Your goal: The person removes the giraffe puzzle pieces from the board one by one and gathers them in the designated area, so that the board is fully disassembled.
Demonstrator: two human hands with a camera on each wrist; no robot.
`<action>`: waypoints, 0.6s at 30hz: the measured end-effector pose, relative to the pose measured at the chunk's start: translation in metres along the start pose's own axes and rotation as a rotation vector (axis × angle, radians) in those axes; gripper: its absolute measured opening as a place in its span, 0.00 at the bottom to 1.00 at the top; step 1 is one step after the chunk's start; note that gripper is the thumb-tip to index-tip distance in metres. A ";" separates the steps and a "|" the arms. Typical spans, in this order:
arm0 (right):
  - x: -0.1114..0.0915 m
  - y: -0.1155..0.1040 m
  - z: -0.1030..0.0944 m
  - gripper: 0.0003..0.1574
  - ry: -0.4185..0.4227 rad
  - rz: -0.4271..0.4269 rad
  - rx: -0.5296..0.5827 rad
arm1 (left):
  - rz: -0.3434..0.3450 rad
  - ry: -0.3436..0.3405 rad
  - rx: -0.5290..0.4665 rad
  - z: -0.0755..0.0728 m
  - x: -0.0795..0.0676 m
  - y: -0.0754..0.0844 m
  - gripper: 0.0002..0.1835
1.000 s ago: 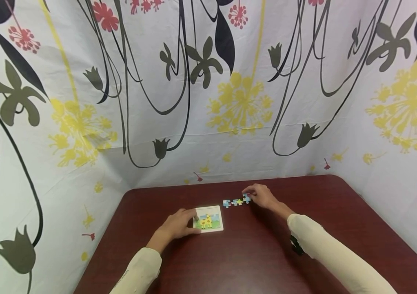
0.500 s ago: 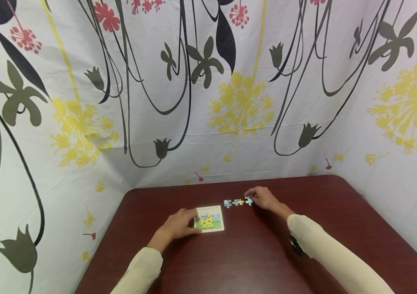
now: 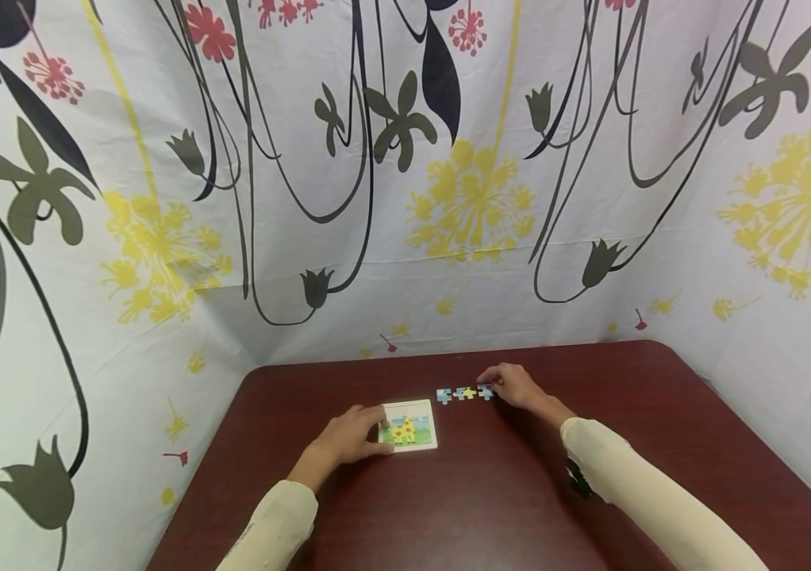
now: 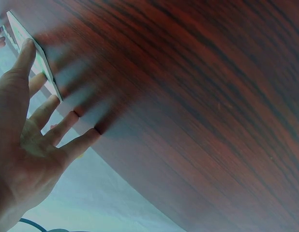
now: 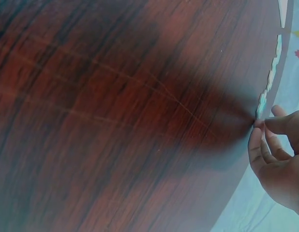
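A small white-framed giraffe puzzle (image 3: pixel 420 436) lies on the dark red table. My left hand (image 3: pixel 350 434) rests at its left edge, fingers spread. In the left wrist view the thumb and a finger lie over the frame (image 4: pixel 52 83), and the other fingertips reach the tabletop. Right of the frame, a blue jigsaw piece (image 3: pixel 444 395) and a yellow-and-blue one (image 3: pixel 465 392) lie in a row. At the row's right end my right hand (image 3: pixel 516 385) pinches another blue jigsaw piece (image 3: pixel 485 392), partly hidden by the fingertips. The right wrist view shows the row (image 5: pixel 271 77) edge-on.
The dark red tabletop (image 3: pixel 441 507) has rounded back corners. A white cloth (image 3: pixel 405 317) printed with flowers hangs close behind it and along both sides. A dark band (image 3: pixel 577 478) shows at the right sleeve's cuff.
My right hand has brought the blue jigsaw piece down and slightly right, level with the other two. The left hand stays on the giraffe puzzle.
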State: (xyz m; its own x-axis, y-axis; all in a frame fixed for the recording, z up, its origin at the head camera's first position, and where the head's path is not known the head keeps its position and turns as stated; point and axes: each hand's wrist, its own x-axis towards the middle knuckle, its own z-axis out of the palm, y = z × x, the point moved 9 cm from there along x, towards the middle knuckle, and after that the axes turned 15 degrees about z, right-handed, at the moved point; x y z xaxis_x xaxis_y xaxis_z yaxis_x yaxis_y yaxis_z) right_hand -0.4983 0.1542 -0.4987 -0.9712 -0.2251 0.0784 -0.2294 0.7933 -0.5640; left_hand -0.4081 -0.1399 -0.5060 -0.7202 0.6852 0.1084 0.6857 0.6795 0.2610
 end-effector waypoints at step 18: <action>-0.009 -0.036 0.006 0.14 0.010 -0.116 0.014 | -0.011 0.003 -0.019 -0.002 -0.001 0.000 0.24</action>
State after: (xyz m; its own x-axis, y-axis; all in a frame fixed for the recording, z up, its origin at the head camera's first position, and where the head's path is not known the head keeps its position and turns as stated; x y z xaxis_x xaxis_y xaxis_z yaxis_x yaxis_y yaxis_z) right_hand -0.4807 0.1243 -0.4842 -0.9389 -0.3090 0.1517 -0.3391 0.7544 -0.5620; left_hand -0.4076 -0.1416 -0.5046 -0.7284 0.6766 0.1082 0.6753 0.6821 0.2806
